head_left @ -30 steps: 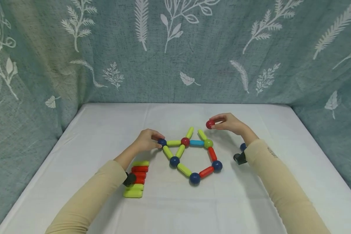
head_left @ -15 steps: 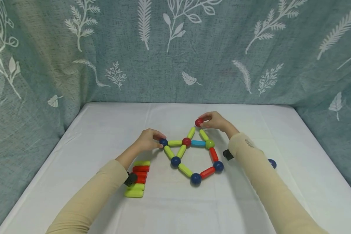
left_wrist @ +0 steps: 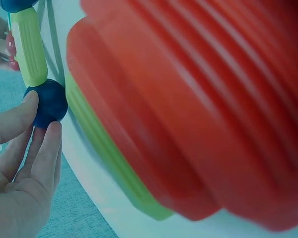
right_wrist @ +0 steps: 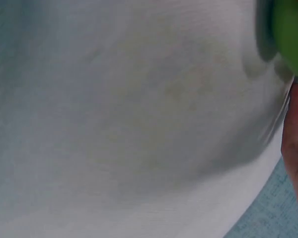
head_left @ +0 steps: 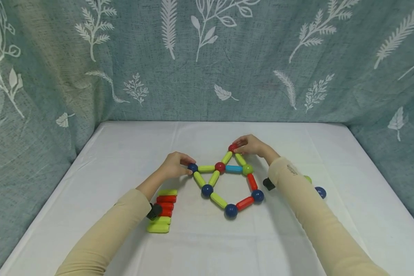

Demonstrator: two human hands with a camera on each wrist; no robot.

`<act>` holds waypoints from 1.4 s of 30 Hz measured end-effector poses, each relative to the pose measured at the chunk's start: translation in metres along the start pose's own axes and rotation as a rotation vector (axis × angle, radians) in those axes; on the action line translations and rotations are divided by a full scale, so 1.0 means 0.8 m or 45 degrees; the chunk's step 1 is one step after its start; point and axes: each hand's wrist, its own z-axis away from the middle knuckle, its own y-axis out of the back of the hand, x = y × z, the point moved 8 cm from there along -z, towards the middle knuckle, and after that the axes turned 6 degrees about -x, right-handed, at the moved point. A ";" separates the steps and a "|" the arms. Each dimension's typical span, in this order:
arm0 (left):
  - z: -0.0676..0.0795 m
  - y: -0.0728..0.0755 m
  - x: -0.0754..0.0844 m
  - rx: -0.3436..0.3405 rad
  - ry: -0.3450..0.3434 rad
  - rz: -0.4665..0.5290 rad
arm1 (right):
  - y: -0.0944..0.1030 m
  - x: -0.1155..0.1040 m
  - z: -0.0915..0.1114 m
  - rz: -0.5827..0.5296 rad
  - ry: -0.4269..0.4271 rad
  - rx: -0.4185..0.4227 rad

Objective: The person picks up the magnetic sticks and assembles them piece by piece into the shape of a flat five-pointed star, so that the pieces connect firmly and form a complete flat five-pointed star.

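Note:
My left hand [head_left: 174, 165] pinches a dark blue ball [left_wrist: 50, 103] at the left corner of a flat frame of rods and balls. At the frame's far tip, my right hand [head_left: 251, 145] holds a red ball [head_left: 232, 148] where two lime rods [head_left: 240, 159] meet, their ends right at the ball. Below that, a second red ball [head_left: 220, 167] and a green ball [head_left: 247, 169] are joined by a light blue rod [head_left: 233, 169]. Red rods [head_left: 245, 203], more lime rods and blue balls [head_left: 230, 211] form the near part of the ring.
A row of lime and red rods [head_left: 163, 206] lies beside the left wrist, partly behind its black camera [head_left: 154, 211]. Past the right sleeve [head_left: 296, 184] a blue ball [head_left: 321, 192] and part of a green ball [head_left: 308, 179] show. A patterned curtain [head_left: 193, 96] hangs behind the white table.
My right hand has moved left with the red ball and brought it down to the ends of the two lime rods. The left hand stays on its blue ball.

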 end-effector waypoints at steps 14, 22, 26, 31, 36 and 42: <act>-0.001 0.000 0.002 -0.002 0.012 0.024 | 0.009 0.008 0.009 -0.052 -0.011 0.006; -0.004 -0.001 -0.002 -0.009 0.032 0.030 | 0.021 0.001 0.051 -0.178 0.154 -0.011; -0.003 0.000 -0.003 -0.007 0.033 0.035 | 0.019 0.001 0.084 -0.203 0.225 -0.028; -0.003 0.000 0.000 -0.007 0.037 0.035 | 0.006 0.016 0.120 -0.164 0.261 -0.037; -0.002 0.001 0.001 -0.005 0.025 0.021 | -0.016 0.035 0.149 -0.128 0.250 -0.055; -0.003 0.001 0.002 0.001 0.017 0.009 | -0.041 0.052 0.164 -0.084 0.206 -0.096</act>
